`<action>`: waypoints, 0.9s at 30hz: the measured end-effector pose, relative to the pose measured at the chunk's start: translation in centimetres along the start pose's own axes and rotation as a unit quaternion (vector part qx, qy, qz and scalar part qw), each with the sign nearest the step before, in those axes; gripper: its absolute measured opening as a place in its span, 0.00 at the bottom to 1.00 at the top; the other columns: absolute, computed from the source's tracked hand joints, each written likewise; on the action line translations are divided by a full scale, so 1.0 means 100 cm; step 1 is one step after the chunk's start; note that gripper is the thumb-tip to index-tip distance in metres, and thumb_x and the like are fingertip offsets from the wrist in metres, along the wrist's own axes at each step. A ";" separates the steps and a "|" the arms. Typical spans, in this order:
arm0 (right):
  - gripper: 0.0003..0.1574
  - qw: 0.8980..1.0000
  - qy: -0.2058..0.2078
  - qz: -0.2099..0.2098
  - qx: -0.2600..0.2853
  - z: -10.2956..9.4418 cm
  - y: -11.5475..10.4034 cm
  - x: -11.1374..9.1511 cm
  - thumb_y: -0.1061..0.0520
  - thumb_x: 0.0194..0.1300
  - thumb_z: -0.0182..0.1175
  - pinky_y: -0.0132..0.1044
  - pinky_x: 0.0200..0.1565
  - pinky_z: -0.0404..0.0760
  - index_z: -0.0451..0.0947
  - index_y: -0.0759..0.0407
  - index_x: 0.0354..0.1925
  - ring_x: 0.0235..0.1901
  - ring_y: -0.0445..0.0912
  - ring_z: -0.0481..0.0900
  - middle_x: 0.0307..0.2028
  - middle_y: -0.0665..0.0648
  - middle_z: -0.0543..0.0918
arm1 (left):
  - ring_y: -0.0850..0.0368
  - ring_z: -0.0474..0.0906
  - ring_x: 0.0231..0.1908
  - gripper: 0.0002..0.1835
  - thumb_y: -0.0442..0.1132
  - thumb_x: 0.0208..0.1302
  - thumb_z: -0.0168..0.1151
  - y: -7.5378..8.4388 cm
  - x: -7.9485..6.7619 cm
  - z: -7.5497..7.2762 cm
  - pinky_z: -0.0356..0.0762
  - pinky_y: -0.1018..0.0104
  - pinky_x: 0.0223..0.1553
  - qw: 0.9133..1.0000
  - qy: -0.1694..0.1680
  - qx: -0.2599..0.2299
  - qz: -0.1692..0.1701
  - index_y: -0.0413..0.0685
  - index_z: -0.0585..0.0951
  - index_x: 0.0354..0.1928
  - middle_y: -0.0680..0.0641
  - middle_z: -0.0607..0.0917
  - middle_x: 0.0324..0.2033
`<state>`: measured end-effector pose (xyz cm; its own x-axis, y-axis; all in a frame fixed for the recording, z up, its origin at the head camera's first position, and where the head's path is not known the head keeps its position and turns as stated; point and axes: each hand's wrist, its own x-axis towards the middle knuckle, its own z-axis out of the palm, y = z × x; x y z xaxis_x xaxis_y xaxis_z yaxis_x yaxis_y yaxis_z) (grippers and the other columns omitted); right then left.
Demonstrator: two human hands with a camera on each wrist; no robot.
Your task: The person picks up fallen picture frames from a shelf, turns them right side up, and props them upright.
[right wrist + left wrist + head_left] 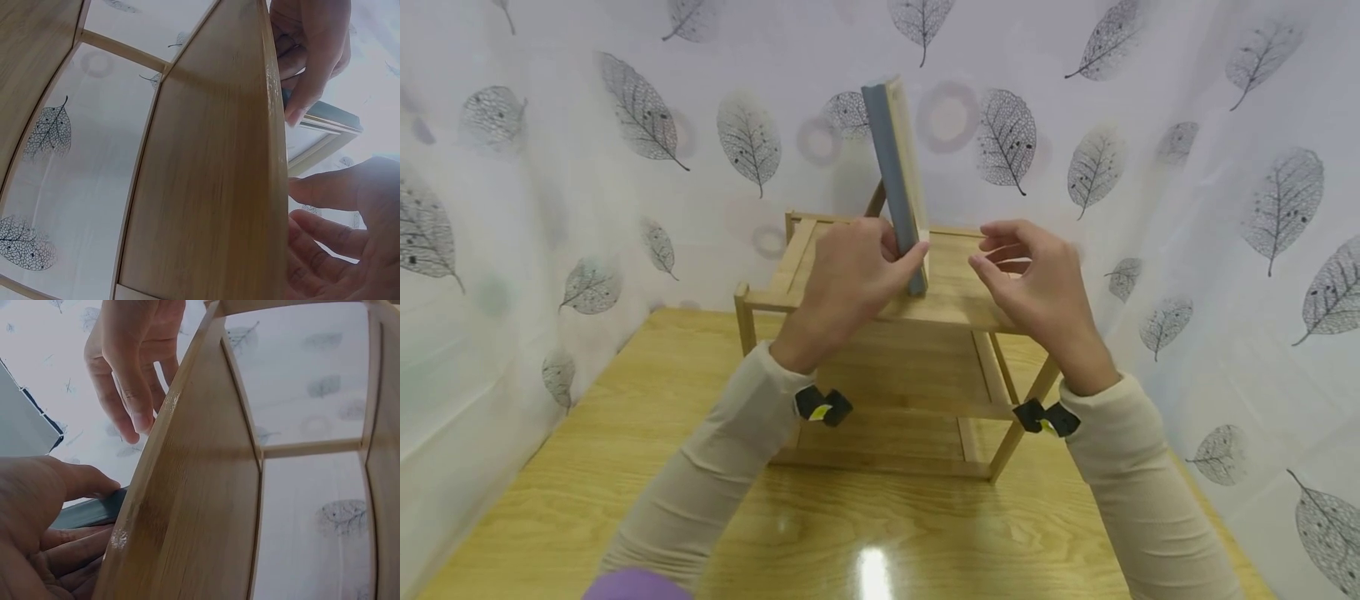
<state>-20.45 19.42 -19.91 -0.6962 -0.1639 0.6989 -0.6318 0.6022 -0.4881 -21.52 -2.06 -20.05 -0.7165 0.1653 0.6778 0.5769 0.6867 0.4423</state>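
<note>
A blue-grey and cream picture frame (892, 167) stands edge-on, leaning slightly left, on the top board of a wooden shelf rack (955, 308). My left hand (857, 275) pinches its lower part, thumb on the near edge and fingers behind. In the left wrist view the thumb touches the frame's dark edge (94, 511). To the right of the frame, my right hand (1037, 279) hovers over the board with fingers loosely bent, holding nothing. The right wrist view shows the frame's pale inner border (312, 150) beyond the board; the rack hides part of it.
Two lower boards (895, 367) of the rack lie beneath the top one. The rack stands on a wood-grain table (850, 533). A leaf-print curtain (700, 208) hangs behind and on both sides. Something purple (636, 585) shows at the lower left edge.
</note>
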 end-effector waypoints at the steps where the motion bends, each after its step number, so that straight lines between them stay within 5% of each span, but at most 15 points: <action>1: 0.17 1.000 0.000 0.000 0.000 0.000 0.000 0.000 0.65 0.64 0.68 0.23 0.42 0.81 0.82 0.69 0.51 0.40 0.54 0.86 0.40 0.63 0.87 | 0.58 0.76 0.19 0.19 0.49 0.67 0.67 0.000 0.000 0.000 0.72 0.65 0.24 1.000 0.001 -0.001 -0.001 0.41 0.84 0.25 0.50 0.84 0.18; 7: 0.17 1.000 0.001 0.001 -0.003 0.001 0.000 0.002 0.65 0.64 0.68 0.29 0.43 0.84 0.82 0.69 0.51 0.40 0.53 0.86 0.40 0.64 0.87 | 0.58 0.74 0.17 0.18 0.47 0.67 0.66 -0.001 0.000 -0.003 0.70 0.68 0.20 1.000 -0.004 -0.007 -0.008 0.39 0.85 0.26 0.50 0.84 0.18; 12: 0.17 1.000 0.003 0.000 0.001 0.001 -0.001 0.003 0.65 0.64 0.68 0.21 0.41 0.81 0.82 0.69 0.50 0.39 0.53 0.86 0.40 0.64 0.87 | 0.59 0.73 0.15 0.17 0.45 0.67 0.66 -0.003 0.000 -0.006 0.67 0.69 0.17 1.000 -0.005 -0.011 -0.010 0.39 0.86 0.26 0.50 0.84 0.17; 27: 0.17 1.000 -0.007 0.007 0.004 0.006 -0.003 0.006 0.65 0.64 0.68 0.24 0.41 0.82 0.82 0.68 0.51 0.40 0.52 0.85 0.41 0.63 0.87 | 0.58 0.69 0.13 0.17 0.45 0.68 0.64 -0.011 -0.002 -0.013 0.63 0.69 0.13 0.998 -0.022 -0.024 -0.055 0.38 0.84 0.28 0.47 0.80 0.16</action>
<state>-20.92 18.69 -19.68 -0.7095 -0.1662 0.6848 -0.6244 0.5986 -0.5017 -21.52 -3.74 -19.92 -0.7924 0.1229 0.5975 0.5113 0.6680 0.5407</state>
